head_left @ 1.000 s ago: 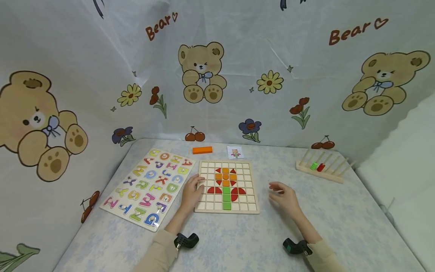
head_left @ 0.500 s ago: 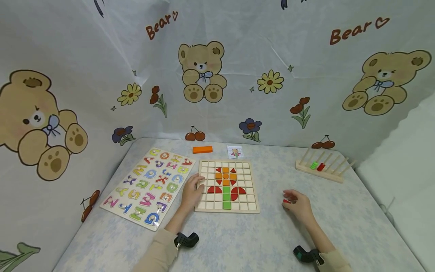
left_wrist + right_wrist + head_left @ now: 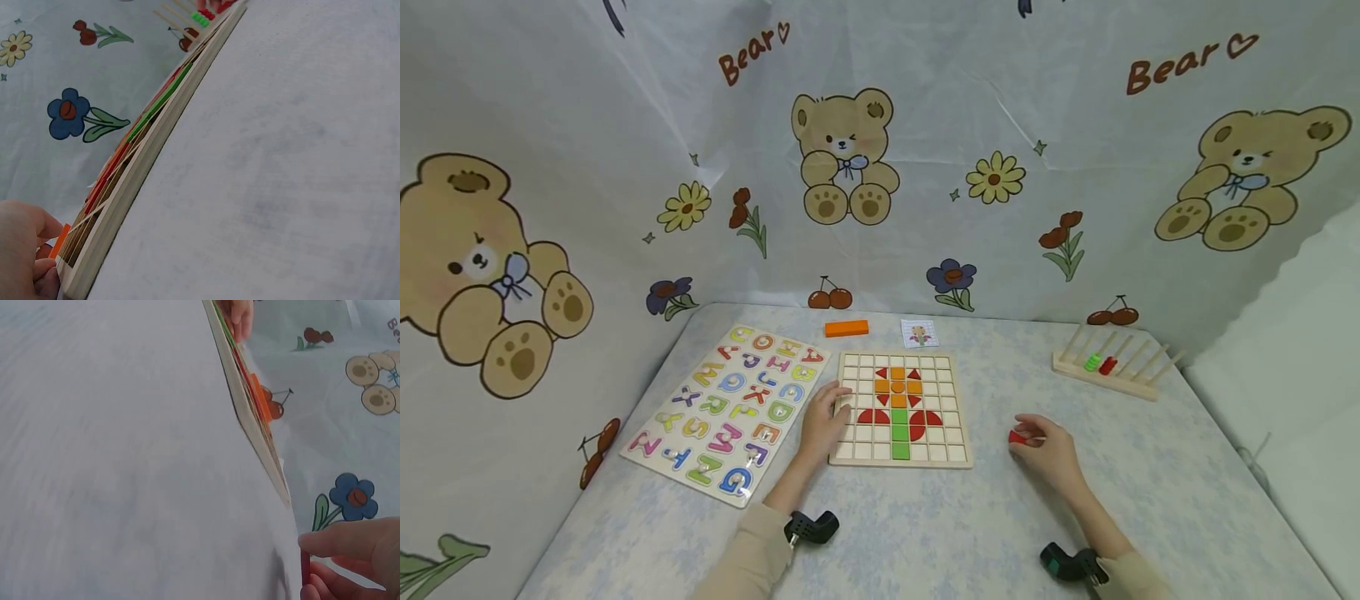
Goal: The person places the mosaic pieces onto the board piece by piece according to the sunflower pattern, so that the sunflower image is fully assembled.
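A wooden grid board (image 3: 954, 429) lies mid-table, bearing a flower pattern of orange squares (image 3: 898, 374), green squares (image 3: 900, 433), red triangles and red quarter-circle pieces (image 3: 917, 432). My left hand (image 3: 824, 423) rests on the board's left edge, its fingertips over the rim with nothing between them. To the right of the board, my right hand (image 3: 1049, 454) pinches a small red piece (image 3: 1017, 437) between thumb and fingers, above the tabletop. In the right wrist view that red piece (image 3: 305, 567) appears edge-on, so its full outline is hidden.
A letter puzzle board (image 3: 730, 408) lies to the left. Behind the grid board are an orange block (image 3: 847, 328) and a small pattern card (image 3: 920, 333). A wooden peg rack (image 3: 1105, 379) with green and red beads stands at the right back, near the bear-print cloth.
My right hand moved right and toward me, then slightly back left; the red piece has come into view in its pinch. My left hand stays on the board's edge.
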Demonstrator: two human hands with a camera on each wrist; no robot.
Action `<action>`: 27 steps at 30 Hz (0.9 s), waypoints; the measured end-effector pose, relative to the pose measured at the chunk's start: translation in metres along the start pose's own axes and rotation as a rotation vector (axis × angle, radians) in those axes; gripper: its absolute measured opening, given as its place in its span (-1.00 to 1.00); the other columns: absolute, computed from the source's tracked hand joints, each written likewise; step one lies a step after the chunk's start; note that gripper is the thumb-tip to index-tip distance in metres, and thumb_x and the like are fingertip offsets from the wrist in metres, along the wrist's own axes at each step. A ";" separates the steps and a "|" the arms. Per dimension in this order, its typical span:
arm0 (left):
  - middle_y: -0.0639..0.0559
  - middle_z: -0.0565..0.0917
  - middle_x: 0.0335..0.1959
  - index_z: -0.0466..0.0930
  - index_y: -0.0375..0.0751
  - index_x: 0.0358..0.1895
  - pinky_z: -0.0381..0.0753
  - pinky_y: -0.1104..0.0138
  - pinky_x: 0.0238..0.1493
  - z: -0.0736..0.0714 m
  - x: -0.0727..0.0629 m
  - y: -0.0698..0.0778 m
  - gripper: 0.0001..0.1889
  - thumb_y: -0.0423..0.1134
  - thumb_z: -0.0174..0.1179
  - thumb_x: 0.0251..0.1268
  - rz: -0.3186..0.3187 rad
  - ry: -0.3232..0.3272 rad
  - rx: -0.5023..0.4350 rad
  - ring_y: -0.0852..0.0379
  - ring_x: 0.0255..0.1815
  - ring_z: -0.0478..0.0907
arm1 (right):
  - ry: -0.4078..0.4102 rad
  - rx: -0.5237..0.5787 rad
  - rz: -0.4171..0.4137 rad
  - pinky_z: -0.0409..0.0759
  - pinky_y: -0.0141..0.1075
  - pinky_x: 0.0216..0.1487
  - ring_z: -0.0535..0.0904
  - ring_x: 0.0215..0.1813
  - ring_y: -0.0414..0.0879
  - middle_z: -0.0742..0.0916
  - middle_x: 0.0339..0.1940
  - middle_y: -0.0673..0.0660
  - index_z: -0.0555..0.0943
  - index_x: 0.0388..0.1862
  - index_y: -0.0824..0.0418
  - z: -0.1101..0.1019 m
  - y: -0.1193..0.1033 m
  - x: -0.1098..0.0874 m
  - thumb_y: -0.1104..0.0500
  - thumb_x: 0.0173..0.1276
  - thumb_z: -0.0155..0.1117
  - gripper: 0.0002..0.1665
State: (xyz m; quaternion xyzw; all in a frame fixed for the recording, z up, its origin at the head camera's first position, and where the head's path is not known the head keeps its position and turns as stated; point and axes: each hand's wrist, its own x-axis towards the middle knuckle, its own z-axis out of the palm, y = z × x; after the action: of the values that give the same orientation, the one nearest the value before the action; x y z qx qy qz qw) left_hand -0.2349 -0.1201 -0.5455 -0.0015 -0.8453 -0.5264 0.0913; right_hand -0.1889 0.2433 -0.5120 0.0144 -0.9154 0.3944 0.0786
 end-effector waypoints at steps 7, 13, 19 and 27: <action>-0.21 0.44 0.31 0.63 -0.23 0.00 0.22 -0.05 0.43 -0.001 0.000 0.002 -0.71 -0.35 0.16 0.19 0.012 0.004 -0.006 -0.22 0.38 0.31 | -0.068 0.148 -0.064 0.66 -0.38 -0.19 0.63 -0.14 0.08 0.73 -0.19 0.28 0.59 0.02 0.40 0.035 -0.042 0.014 0.43 0.02 0.42 -0.50; -0.22 0.44 0.31 0.63 -0.23 0.00 0.21 -0.04 0.44 -0.001 0.000 0.003 -0.71 -0.37 0.17 0.18 0.010 0.005 -0.010 -0.21 0.38 0.31 | -0.157 0.247 -0.157 0.67 -0.22 -0.13 0.62 -0.12 0.08 0.73 -0.15 0.26 0.59 0.04 0.37 0.070 -0.079 0.020 0.42 0.05 0.41 -0.50; -0.28 0.46 0.27 0.63 -0.27 -0.03 0.21 -0.12 0.40 0.000 -0.003 0.003 -0.70 -0.37 0.14 0.14 0.058 0.031 -0.024 -0.30 0.34 0.33 | -0.250 0.265 -0.241 0.66 -0.29 -0.12 0.63 -0.13 0.05 0.72 -0.17 0.21 0.59 0.03 0.36 0.102 -0.103 0.022 0.39 0.09 0.39 -0.54; -0.32 0.48 0.24 0.64 -0.31 -0.04 0.26 -0.14 0.36 0.000 -0.004 0.003 -0.70 -0.40 0.14 0.12 0.096 0.053 -0.005 -0.32 0.31 0.36 | -0.278 0.185 -0.322 0.64 -0.30 -0.12 0.62 -0.16 0.00 0.72 -0.16 0.18 0.60 0.00 0.34 0.125 -0.116 0.022 0.39 0.05 0.42 -0.53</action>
State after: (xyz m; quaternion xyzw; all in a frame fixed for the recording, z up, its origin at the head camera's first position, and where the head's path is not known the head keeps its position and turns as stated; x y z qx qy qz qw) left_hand -0.2312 -0.1184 -0.5439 -0.0284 -0.8402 -0.5234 0.1388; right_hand -0.2164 0.0735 -0.5092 0.2215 -0.8632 0.4535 0.0121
